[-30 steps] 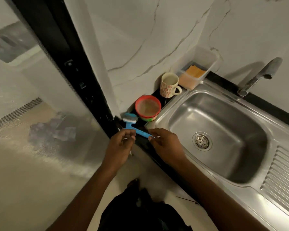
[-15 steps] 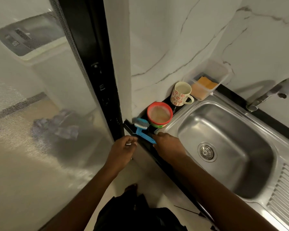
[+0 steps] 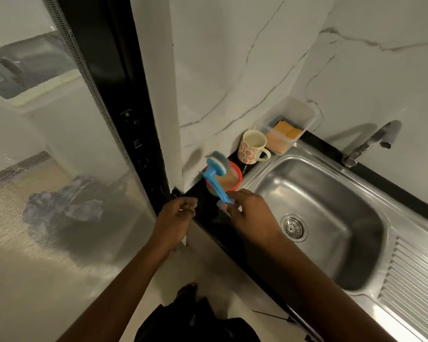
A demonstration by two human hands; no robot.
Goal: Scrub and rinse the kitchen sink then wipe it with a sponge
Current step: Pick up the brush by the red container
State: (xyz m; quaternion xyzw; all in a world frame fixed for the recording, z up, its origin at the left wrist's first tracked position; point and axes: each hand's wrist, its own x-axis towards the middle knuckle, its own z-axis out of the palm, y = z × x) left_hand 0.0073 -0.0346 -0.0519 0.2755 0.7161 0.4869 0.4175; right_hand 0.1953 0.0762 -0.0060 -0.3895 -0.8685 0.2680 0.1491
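White marble-pattern wall panels (image 3: 232,70) back a black counter strip (image 3: 203,196) that borders a steel sink (image 3: 265,183) with a ribbed drainboard on its right. The basin holds no dishes, the drain strainer (image 3: 293,227) is uncovered, and no water shows at the tap (image 3: 371,144). Along the counter behind the sink's left rim stand a red bowl (image 3: 235,180), a flower-print mug (image 3: 252,146) and a clear tub (image 3: 304,114) holding an orange sponge (image 3: 287,129). The right hand (image 3: 250,213) grips the lower end of a blue-handled brush (image 3: 215,183), fingers wrapped round the handle; the brush head points up and away, poised over the near-left rim of the red bowl and well apart from the basin. The left hand (image 3: 176,218) hangs just off the counter's front corner with fingers curled inward; motion blur makes it impossible to tell whether it pinches anything small. Judged from this layout, the step in hand is readying the scrubbing tool, and scrubbing has not yet begun. The bowl appears to hold a cloudy liquid, possibly cleaning solution, so a dip of the brush head may come first. The next move then calls for swinging the brush to the right over the sink rim, turning the head downward, and setting it against the basin wall or floor. The sponge stays in its tub for the final wipe.
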